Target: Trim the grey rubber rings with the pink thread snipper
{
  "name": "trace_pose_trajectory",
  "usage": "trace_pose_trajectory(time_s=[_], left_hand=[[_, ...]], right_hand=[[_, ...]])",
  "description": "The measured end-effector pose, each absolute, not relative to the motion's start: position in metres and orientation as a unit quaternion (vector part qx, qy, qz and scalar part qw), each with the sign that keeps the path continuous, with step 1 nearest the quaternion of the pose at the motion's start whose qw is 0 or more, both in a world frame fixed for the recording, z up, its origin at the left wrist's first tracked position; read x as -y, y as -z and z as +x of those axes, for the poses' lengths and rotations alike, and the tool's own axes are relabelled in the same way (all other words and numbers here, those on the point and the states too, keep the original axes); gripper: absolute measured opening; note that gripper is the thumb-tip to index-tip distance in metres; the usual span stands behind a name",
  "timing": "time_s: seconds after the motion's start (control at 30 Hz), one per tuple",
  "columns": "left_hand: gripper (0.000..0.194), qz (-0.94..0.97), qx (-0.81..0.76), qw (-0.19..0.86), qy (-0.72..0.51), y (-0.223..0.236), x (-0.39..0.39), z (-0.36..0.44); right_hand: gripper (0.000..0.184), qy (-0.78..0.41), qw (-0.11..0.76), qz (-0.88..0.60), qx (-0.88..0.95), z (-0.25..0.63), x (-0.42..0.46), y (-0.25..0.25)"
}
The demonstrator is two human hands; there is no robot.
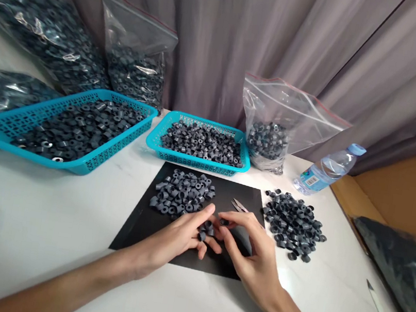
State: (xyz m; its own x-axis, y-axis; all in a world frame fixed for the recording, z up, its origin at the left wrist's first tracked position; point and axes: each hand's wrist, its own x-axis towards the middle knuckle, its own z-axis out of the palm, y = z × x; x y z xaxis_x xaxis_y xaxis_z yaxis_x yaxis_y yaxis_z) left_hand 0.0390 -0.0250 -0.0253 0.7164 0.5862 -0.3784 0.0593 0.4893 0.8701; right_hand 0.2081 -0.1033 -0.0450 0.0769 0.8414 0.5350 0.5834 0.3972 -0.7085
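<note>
Both hands meet over a black mat on the white table. My left hand is curled around several small dark grey rubber rings. My right hand pinches a single grey ring between thumb and forefinger, and small metal snips poke out from behind its fingers. A pile of the same rings lies on the mat just beyond my left hand. Another pile of rings sits on the table right of the mat.
Two turquoise baskets of rings stand behind the mat, a large one at left and a smaller one in the middle. Clear zip bags of rings line the curtain. A water bottle lies at right, beside a cardboard box.
</note>
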Motion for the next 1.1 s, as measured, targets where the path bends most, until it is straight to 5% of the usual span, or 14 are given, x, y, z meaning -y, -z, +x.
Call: trace_pose_trajectory(time_s=[1.1], left_hand=[[0.055, 0.443, -0.440, 0.760, -0.183, 0.022, 0.035, 0.036]], right_hand=[[0.030, -0.152, 0.465, -0.537, 0.687, 0.208, 0.102, 0.047]])
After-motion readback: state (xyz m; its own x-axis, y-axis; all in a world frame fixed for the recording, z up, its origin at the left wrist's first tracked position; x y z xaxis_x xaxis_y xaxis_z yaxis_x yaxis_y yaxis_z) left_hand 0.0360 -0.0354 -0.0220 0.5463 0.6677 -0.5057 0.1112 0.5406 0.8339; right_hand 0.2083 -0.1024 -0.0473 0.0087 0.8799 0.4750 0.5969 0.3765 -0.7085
